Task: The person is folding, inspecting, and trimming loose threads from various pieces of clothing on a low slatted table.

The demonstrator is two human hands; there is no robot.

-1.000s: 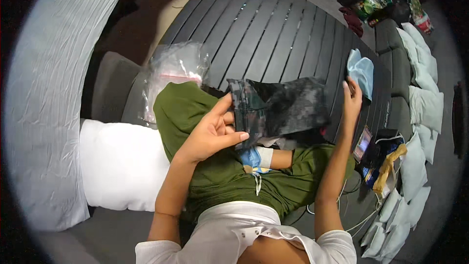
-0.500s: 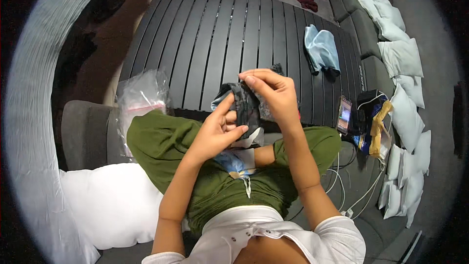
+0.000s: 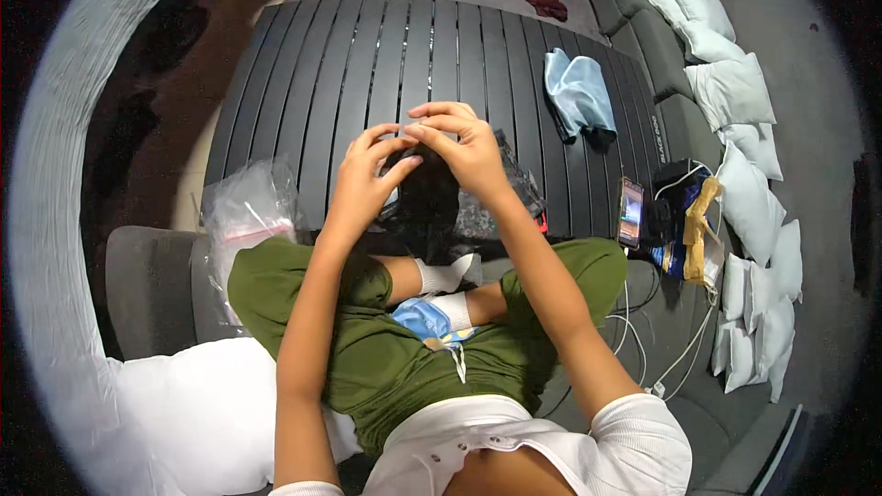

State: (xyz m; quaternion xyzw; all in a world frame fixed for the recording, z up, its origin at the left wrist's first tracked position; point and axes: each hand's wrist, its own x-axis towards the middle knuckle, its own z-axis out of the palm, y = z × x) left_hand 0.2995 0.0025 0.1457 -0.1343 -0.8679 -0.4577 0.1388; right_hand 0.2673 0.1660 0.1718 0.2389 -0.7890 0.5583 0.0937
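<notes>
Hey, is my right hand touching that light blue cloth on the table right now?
Apart: the head view shows slats of the dark table between the right hand and the light blue cloth.

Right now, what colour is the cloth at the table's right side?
The cloth is light blue, black at its near end; best seen in the head view.

Cloth (image 3: 579,92) on table (image 3: 445,55), right side

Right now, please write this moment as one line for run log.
left hand: raised, grip unclear; right hand: close beside left, grip unclear; black cloth: between hands; light-blue cloth: on slatted table
</notes>
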